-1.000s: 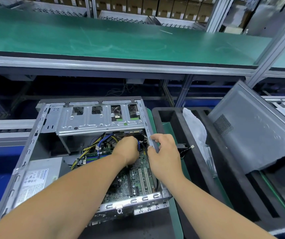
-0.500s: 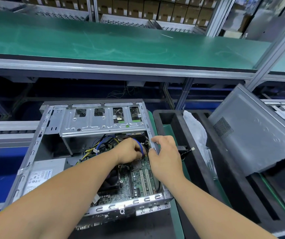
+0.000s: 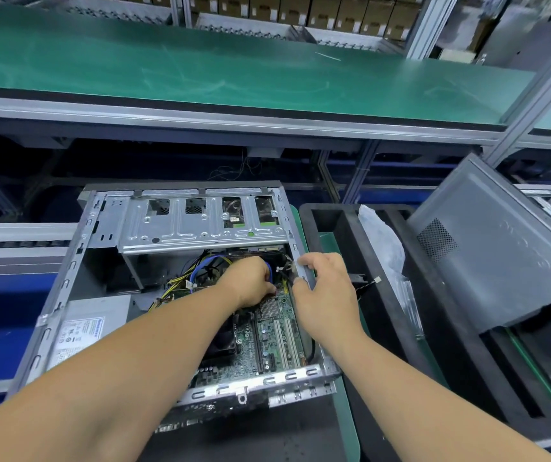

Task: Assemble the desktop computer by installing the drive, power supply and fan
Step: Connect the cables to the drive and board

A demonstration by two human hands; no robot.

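An open desktop case (image 3: 67, 281) lies on its side in front of me. Its metal drive cage (image 3: 201, 225) spans the far end, and the power supply (image 3: 84, 328) with a white label sits at the left. The green motherboard (image 3: 274, 341) shows at the right. My left hand (image 3: 251, 278) reaches inside under the cage, fingers curled round a blue cable (image 3: 269, 271) near the board's top corner. My right hand (image 3: 324, 291) grips the case's right rim (image 3: 300, 271), thumb inside. Yellow and black wires (image 3: 174, 288) run from the supply.
A black foam tray (image 3: 334, 228) stands right of the case with a clear plastic bag (image 3: 384, 245) in it. The grey side panel (image 3: 500, 255) leans at the right. A green conveyor shelf (image 3: 234, 71) runs overhead at the back, with cardboard boxes (image 3: 300, 8) behind.
Both hands stay at the case's upper right corner. My left hand has shifted slightly round the blue cable; the view has drifted a little.
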